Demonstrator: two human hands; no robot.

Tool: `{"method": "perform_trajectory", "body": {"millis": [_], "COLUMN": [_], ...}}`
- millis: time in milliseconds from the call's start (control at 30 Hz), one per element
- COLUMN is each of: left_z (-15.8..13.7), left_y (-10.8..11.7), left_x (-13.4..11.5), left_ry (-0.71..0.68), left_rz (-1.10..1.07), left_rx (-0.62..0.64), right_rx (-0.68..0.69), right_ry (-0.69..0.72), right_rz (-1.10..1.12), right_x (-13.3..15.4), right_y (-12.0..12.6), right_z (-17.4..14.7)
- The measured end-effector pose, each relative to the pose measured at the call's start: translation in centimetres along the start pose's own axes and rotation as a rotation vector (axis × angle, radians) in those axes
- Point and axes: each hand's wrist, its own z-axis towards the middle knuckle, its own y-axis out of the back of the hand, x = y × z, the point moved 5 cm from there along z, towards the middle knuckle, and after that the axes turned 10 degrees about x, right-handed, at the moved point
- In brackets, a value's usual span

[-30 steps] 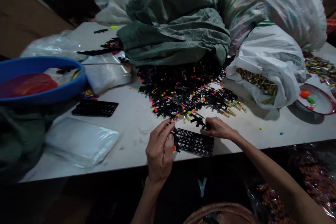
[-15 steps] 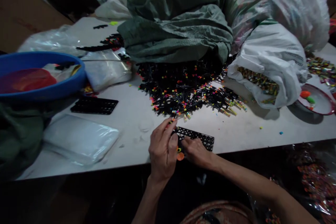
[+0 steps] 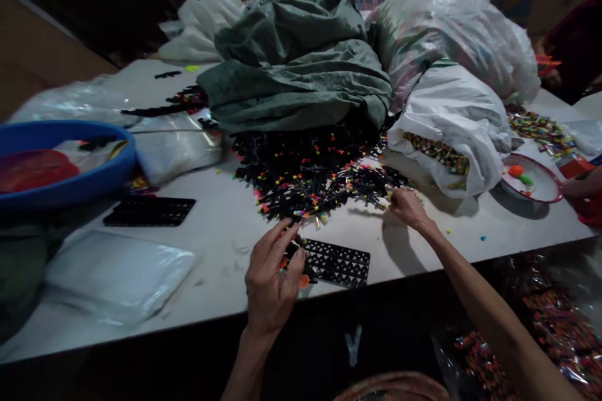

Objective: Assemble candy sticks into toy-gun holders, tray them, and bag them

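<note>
The white table [image 3: 221, 244] holds it all. The green sack [image 3: 301, 84] sits right behind the black heap [image 3: 291, 163], maybe so the pieces can slide out close to the person. The white bag [image 3: 470, 97] lies on its side, with its mouth facing forward, so the bits in it are easy to get at. The blue tub [image 3: 70, 191] is far off to the left, likely to leave room in the middle. On the right, near the plate [image 3: 557, 194], is part of another person's hand [image 3: 583, 187].

The left hand [image 3: 270, 276] is over the left end of the black tray [image 3: 341, 262], perhaps to keep it from sliding. Its thumb and fingers are spread apart, with some small dark and orange things between them. I can't tell if they press on anything. The tray lies flat near the front edge, just below the heap, so the reach is short.

The right hand [image 3: 408, 207] is at the right edge of the heap. Its fingers are curled in, but I can't tell if they hold a piece.
</note>
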Motion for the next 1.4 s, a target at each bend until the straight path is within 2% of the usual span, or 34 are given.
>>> {"method": "perform_trajectory", "body": {"millis": [67,133,200,233,300,467,567,667,733,800,867,933,1033,1133,1200,1300,1400], "left_z": [0.0,-0.1,-0.2,-0.2,-0.3,-0.4,-0.2,0.1,0.2,0.2,0.2,0.2,0.3,0.4,0.4,0.4,0.3], "left_y": [0.0,0.0,0.1,0.1,0.0,-0.2,-0.3,-0.2,0.0,0.0,-0.1,-0.3,-0.4,-0.4,-0.4,-0.5,-0.6], "left_x": [-0.1,-0.1,-0.1,-0.1,0.0,0.1,0.0,-0.4,-0.9,-1.5,-1.9,-2.0,-1.8,-1.8,-1.8,-1.9,-1.9], "left_ry": [-0.004,-0.002,0.009,0.01,0.003,-0.031,-0.039,-0.053,-0.072,-0.095,-0.105,-0.095,-0.102,-0.119,-0.115,-0.11,-0.102], "left_rz": [-0.007,-0.005,0.004,0.009,0.018,0.056,0.079,0.113,0.143,0.178,0.209,0.216,0.171,0.154,0.163,0.165,0.163], "left_rx": [0.008,0.01,0.013,0.014,0.019,0.029,0.021,0.034,0.012,-0.002,0.012,0.041,0.074,0.093,0.099,0.109,0.108], "right_rx": [0.083,0.253,0.357,0.387,0.395,0.203,0.237,0.309,0.213,0.102,0.124,0.185,0.289,0.439,0.509,0.468,0.322], "right_ry": [0.151,0.301,0.385,0.412,0.465,0.591,0.606,0.586,0.415,0.093,-0.03,-0.015,0.118,0.33,0.408,0.409,0.424], "right_rz": [0.331,0.645,0.799,0.795,0.652,0.112,-0.008,0.069,0.055,-0.117,-0.218,-0.233,0.008,0.509,0.736,0.856,0.781], "right_x": [3.4,7.7,11.4,12.8,14.8,17.2,17.3,14.7,10.7,5.8,2.7,1.9,4.0,8.4,11.1,13.4,14.2], "right_y": [-2.8,-6.2,-8.8,-9.8,-10.9,-11.0,-10.9,-8.7,-5.6,-2.4,-0.7,-0.7,-3.0,-6.0,-7.3,-8.4,-8.7], "right_z": [-0.7,-1.4,-1.7,-1.7,-1.7,-2.4,-2.6,-1.9,-0.8,0.1,0.5,0.5,-0.3,-1.3,-1.4,-0.4,0.9]}}
